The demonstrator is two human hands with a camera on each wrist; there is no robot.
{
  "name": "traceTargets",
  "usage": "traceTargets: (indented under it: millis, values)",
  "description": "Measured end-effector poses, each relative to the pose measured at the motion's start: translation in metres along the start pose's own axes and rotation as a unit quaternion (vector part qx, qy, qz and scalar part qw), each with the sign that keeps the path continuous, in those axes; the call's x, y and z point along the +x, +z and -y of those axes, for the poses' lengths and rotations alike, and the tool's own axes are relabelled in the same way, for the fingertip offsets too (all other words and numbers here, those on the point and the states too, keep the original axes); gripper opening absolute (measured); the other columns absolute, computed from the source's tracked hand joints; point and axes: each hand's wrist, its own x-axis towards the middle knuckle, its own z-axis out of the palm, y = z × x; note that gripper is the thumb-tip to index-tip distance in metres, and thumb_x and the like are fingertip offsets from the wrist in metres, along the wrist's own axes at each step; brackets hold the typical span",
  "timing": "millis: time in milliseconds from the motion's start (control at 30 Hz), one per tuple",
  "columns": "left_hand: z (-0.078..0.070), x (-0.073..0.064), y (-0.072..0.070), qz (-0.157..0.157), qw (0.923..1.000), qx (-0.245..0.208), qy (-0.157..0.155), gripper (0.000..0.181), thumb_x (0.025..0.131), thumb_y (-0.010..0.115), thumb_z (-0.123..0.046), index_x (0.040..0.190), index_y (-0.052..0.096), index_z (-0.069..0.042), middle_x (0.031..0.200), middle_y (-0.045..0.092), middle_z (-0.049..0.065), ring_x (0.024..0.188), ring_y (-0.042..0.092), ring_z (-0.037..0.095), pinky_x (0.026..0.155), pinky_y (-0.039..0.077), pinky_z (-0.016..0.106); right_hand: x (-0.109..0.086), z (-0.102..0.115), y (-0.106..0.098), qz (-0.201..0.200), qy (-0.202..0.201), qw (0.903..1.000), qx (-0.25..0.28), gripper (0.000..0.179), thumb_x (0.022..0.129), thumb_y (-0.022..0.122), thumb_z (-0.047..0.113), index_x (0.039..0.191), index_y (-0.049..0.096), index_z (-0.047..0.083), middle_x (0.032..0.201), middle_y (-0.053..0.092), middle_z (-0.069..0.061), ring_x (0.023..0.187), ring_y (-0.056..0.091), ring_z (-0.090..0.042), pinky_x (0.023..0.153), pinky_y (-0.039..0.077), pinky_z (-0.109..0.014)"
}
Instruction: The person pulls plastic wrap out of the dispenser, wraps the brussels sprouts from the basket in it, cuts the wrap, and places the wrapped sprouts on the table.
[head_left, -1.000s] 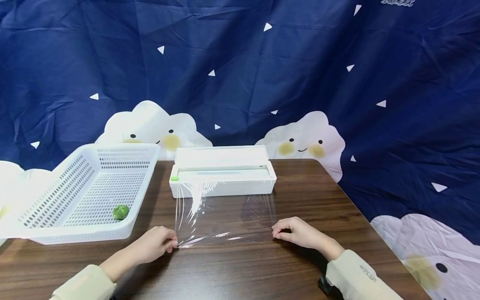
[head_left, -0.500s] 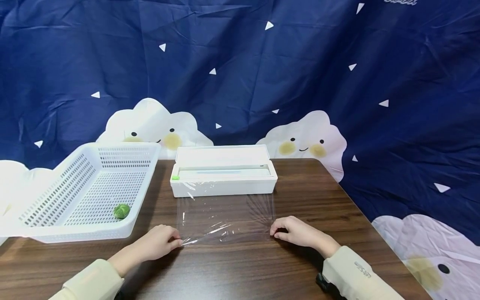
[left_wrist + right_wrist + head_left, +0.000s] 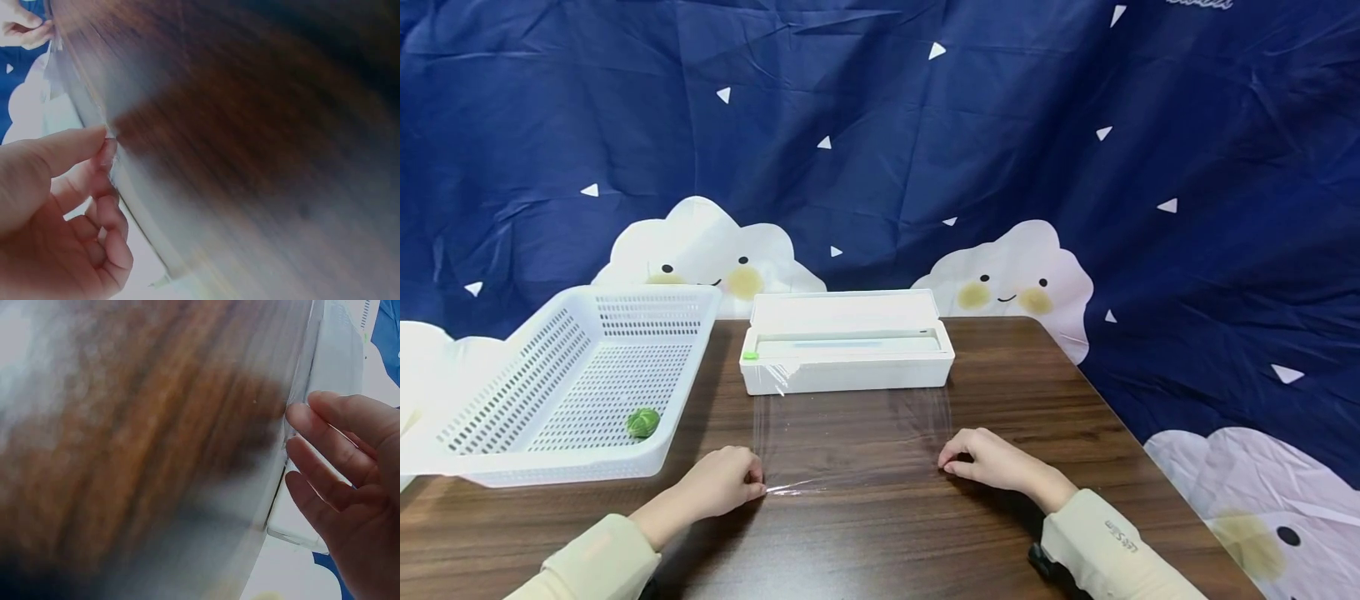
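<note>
A clear sheet of plastic wrap [image 3: 850, 442] stretches toward me from a long white wrap dispenser box [image 3: 850, 373], whose lid stands raised at the back. At the sheet's near left corner, my left hand [image 3: 724, 483] pinches the film between thumb and forefinger, as the left wrist view also shows. My right hand [image 3: 988, 458] pinches the near right corner; in the right wrist view its thumb and forefinger meet at the film edge while the other fingers spread loosely. The film lies low over the brown table [image 3: 850, 550]; whether it touches the wood I cannot tell.
A white perforated basket [image 3: 658, 462] stands on the left with a small green leafy ball [image 3: 643, 422] in its near right corner. On the dispenser's front left edge sits a green slider [image 3: 750, 356]. Behind the table hangs a dark blue curtain [image 3: 880, 150] with clouds and triangles.
The left hand has moved slightly right and up, and the right hand slightly left. The wrap's wrinkles and glare have lessened; it looks flatter. Both hands keep their pinch.
</note>
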Motion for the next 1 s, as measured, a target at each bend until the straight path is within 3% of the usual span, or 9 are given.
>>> traceTargets:
  millis: [533,833,1000]
  values:
    - [-0.008,-0.001,-0.003,0.010,0.9977,-0.014,-0.065,0.026,0.067,0.073,-0.014,0.058,0.050,-0.022,0.054,0.044,-0.012,0.051,0.042,0.008,0.047,0.037,0.031,0.001,0.001,-0.002,0.012,-0.022,0.9997,0.002,0.004,0.084,0.066,0.008,0.083,0.069,0.009,0.081,0.062,0.009,0.078,0.055,-0.003,0.071,0.048,-0.025]
    - [-0.011,-0.001,-0.006,0.015,0.9953,-0.002,-0.096,0.030,0.066,0.079,-0.024,0.057,0.050,-0.020,0.056,0.048,-0.008,0.052,0.044,0.011,0.047,0.038,0.034,0.000,0.001,-0.002,0.014,-0.019,0.9997,0.007,0.004,0.082,0.066,0.006,0.082,0.069,0.010,0.080,0.062,0.010,0.075,0.053,-0.001,0.068,0.048,-0.026]
    - [-0.011,-0.002,-0.004,0.022,0.9940,-0.015,-0.106,0.036,0.074,0.074,-0.032,0.054,0.047,-0.019,0.052,0.043,-0.008,0.049,0.039,0.011,0.046,0.033,0.031,0.000,0.001,-0.002,0.024,0.003,0.9995,0.021,0.005,0.083,0.066,0.006,0.082,0.069,0.011,0.078,0.062,0.012,0.072,0.051,0.000,0.067,0.048,-0.026]
